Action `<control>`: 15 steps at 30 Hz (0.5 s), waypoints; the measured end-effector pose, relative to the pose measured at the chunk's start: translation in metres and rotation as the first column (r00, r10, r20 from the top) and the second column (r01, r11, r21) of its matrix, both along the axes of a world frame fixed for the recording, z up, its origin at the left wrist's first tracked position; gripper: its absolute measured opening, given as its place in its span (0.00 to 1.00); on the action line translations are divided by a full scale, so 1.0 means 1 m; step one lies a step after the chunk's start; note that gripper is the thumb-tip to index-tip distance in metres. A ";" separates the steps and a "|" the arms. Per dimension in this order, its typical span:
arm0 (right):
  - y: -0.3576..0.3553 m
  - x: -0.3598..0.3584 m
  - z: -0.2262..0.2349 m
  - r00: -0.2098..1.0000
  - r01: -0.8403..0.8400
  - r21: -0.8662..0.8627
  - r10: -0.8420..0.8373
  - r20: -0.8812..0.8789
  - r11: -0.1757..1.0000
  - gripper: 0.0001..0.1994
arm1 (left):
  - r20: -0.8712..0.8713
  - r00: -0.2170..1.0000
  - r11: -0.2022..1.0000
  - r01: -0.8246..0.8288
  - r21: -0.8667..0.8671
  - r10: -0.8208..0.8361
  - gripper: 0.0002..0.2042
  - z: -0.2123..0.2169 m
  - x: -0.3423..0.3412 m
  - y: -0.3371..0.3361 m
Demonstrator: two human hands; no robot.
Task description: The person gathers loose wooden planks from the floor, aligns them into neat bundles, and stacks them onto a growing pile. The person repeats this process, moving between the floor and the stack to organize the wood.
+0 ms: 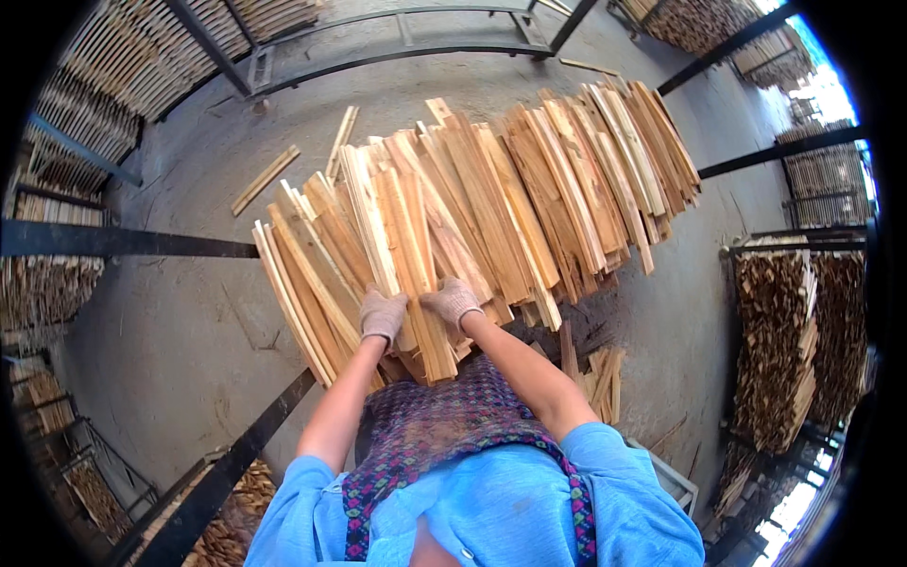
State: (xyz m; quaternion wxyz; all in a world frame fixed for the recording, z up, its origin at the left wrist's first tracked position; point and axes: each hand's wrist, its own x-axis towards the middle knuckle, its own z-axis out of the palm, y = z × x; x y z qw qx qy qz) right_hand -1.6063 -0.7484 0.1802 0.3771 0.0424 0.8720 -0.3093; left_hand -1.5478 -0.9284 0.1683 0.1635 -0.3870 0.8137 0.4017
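My left hand [382,316], in a pale knitted work glove, is closed on the left side of a few wooden planks [424,333]. From the other side my right hand [453,300], gloved the same way, grips them too, its thumb on top. The near ends of these planks stick out toward my apron [425,416]. They lie on a wide heap of loose planks [472,194], which fans out to both sides and mostly points away from me. My fingertips are hidden behind the wood.
Black metal bars [179,243] run beside the heap at left and right. Loose sticks [265,180] lie on the concrete floor beyond it. A smaller pile of wood [605,383] sits low at my right. Racks of stacked wood [775,331] stand around the room.
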 end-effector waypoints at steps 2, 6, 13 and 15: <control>0.012 -0.004 0.006 0.998 0.027 -0.031 -0.028 -0.048 0.999 0.30 | -0.031 0.996 0.996 0.086 -0.015 -0.086 0.30 0.027 0.003 0.029; 0.028 -0.016 0.039 0.882 0.110 -0.151 -0.167 -0.441 0.982 0.24 | -0.168 0.968 0.963 0.214 0.162 -0.187 0.27 0.016 0.016 0.059; 0.099 0.036 0.026 0.933 -0.023 -0.198 -0.050 -0.355 0.980 0.21 | -0.149 0.880 0.888 0.459 0.025 -0.451 0.27 0.001 0.051 0.043; 0.135 0.080 0.006 0.868 0.240 -0.276 -0.333 -0.369 0.931 0.20 | -0.113 0.908 0.905 0.414 0.096 -0.403 0.26 -0.003 0.067 0.035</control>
